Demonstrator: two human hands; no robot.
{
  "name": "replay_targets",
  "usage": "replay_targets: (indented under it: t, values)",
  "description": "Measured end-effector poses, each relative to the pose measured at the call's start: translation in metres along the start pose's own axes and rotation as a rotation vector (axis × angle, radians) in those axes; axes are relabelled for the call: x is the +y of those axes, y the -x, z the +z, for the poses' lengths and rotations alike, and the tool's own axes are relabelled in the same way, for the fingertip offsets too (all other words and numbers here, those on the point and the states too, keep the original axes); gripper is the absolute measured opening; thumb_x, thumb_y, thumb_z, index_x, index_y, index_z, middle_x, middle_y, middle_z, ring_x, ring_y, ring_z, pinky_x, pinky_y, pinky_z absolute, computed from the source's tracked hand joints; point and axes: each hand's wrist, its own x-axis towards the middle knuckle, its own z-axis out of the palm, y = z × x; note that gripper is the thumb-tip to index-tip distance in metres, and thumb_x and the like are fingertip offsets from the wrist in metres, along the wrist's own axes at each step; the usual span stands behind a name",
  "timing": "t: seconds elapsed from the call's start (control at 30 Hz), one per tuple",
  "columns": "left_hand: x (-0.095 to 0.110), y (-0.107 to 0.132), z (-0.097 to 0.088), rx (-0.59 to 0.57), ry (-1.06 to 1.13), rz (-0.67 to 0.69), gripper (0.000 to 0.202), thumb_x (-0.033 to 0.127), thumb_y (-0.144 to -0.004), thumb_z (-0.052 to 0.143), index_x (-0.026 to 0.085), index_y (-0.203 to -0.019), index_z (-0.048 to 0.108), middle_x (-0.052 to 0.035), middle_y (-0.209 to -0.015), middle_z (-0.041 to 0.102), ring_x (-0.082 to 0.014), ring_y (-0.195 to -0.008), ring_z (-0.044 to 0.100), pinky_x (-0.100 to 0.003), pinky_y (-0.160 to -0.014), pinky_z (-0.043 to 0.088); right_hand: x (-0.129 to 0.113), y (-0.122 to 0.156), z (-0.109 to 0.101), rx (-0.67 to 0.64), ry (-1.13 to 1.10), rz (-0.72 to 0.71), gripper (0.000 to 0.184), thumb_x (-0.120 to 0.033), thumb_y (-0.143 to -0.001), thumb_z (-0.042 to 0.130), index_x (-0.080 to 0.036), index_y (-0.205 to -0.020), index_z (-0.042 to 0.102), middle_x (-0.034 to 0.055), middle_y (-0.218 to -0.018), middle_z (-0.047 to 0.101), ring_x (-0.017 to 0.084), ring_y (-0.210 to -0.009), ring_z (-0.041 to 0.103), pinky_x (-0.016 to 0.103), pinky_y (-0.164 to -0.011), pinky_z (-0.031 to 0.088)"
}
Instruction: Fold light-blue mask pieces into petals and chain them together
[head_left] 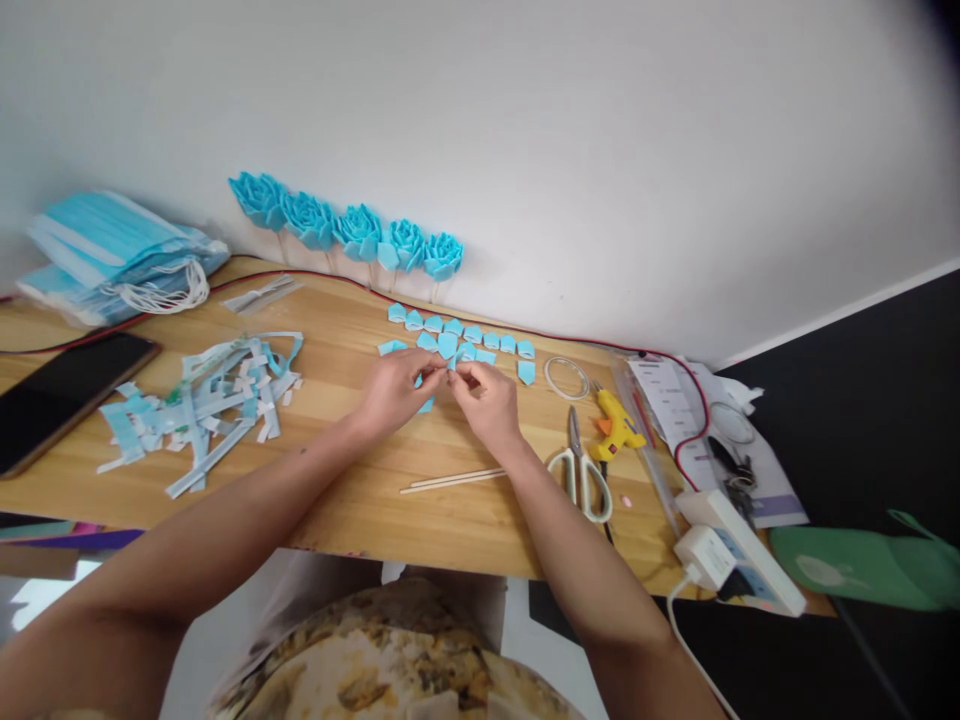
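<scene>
My left hand (396,390) and my right hand (487,400) meet over the middle of the wooden table (360,500). Both pinch a small light-blue folded piece (451,363) between the fingertips. Just beyond them lie several more folded blue pieces (465,335) in loose rows. Another blue bit pokes out under my left hand. Several finished blue fabric roses (360,232) on sticks lean against the white wall behind.
A pile of cut mask strips (202,405) lies left, a dark phone (64,392) and a stack of face masks (112,255) farther left. Two wooden sticks (454,480), scissors (581,470), a yellow glue gun (616,425), papers and a power strip (739,550) sit right.
</scene>
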Motion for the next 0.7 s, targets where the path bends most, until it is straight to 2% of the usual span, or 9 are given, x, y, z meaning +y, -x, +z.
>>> replay_targets:
  t: [0.33, 0.53, 0.7]
  values:
    - [0.003, -0.0018, -0.0008, 0.001, 0.135, -0.096, 0.02, 0.024, -0.082, 0.051, 0.017, -0.08, 0.069, -0.0013, -0.071, 0.067, -0.0115, -0.058, 0.051, -0.022, -0.056, 0.036, -0.003, -0.0003, -0.001, 0.004, -0.004, 0.013, 0.016, -0.028, -0.083, 0.053, -0.022, -0.071, 0.061, 0.0021, -0.07, 0.065, 0.016, -0.066, 0.057, 0.028, -0.067, 0.044]
    - [0.0021, -0.0019, -0.0008, -0.01, 0.15, -0.084, 0.021, 0.029, -0.082, 0.056, 0.016, -0.086, 0.071, -0.0022, -0.071, 0.067, -0.0119, -0.059, 0.051, -0.023, -0.057, 0.036, -0.0026, -0.0003, -0.0014, 0.007, -0.012, 0.023, 0.016, -0.028, -0.083, 0.054, -0.022, -0.072, 0.062, 0.0023, -0.071, 0.066, 0.016, -0.066, 0.058, 0.028, -0.067, 0.044]
    - [0.003, -0.0025, -0.0017, -0.013, 0.116, -0.078, 0.019, 0.025, -0.082, 0.053, 0.017, -0.083, 0.071, -0.0007, -0.069, 0.067, -0.0113, -0.058, 0.05, -0.022, -0.056, 0.036, -0.0003, 0.0001, -0.0006, -0.002, 0.004, 0.004, 0.016, -0.029, -0.084, 0.053, -0.022, -0.073, 0.063, 0.0023, -0.072, 0.066, 0.016, -0.067, 0.057, 0.028, -0.068, 0.044]
